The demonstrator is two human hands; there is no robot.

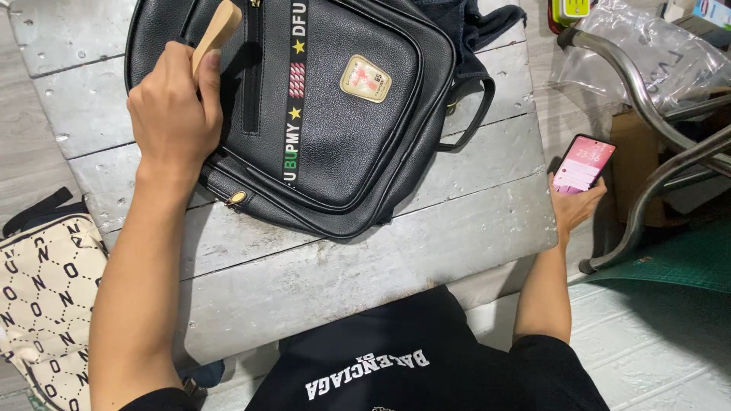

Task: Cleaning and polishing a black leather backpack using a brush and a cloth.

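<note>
at the far left a cream patterned bag (42,304) sits on the floor, just below the table's left edge. the left hand (173,114) is closed around a wooden-handled tool (217,34), pressing it on the upper left part of the black backpack (335,122). the backpack lies flat on a silver-grey plank table (343,274), its top running off the frame's upper edge; bare table shows below it, down to the near edge. a black strap (476,106) loops out to the backpack's right. past the table's right edge, the right hand (575,205) holds a lit phone (583,164) upright. beyond it stands a bent metal tube frame (647,183) and a crumpled clear plastic bag (647,53).
</note>
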